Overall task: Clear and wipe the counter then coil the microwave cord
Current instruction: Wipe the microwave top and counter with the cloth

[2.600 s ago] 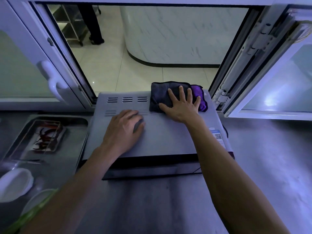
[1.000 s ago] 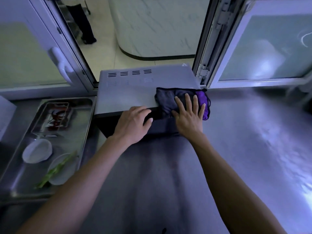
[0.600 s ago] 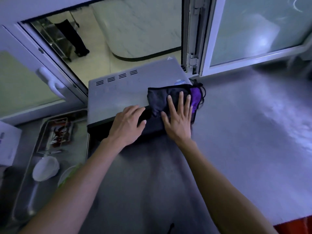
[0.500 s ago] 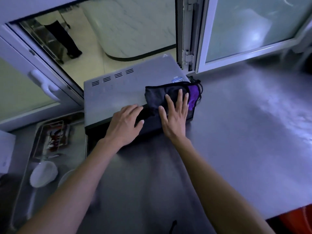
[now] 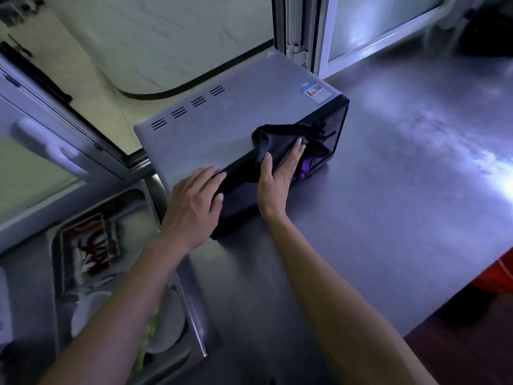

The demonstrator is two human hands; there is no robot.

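Observation:
A grey microwave (image 5: 222, 126) with a black front stands on the steel counter (image 5: 388, 190) before an open window. A dark grey and purple cloth (image 5: 277, 143) hangs over the microwave's front top edge. My right hand (image 5: 277, 176) presses flat on the cloth against the black door, fingers straight. My left hand (image 5: 194, 207) rests on the front left corner of the microwave, fingers laid over the edge. The microwave cord is not in view.
A steel tray (image 5: 177, 273) at the left holds a smaller tray with red chillies (image 5: 94, 245), white bowls (image 5: 86, 309) and a green vegetable (image 5: 150, 332). An open window sash with a white handle (image 5: 47, 145) stands left. An orange object (image 5: 499, 279) sits below the counter's right edge.
My right hand has slid the cloth from the microwave's top over its front edge and down onto the door. My view has swung to the right; my left hand stayed at the front corner.

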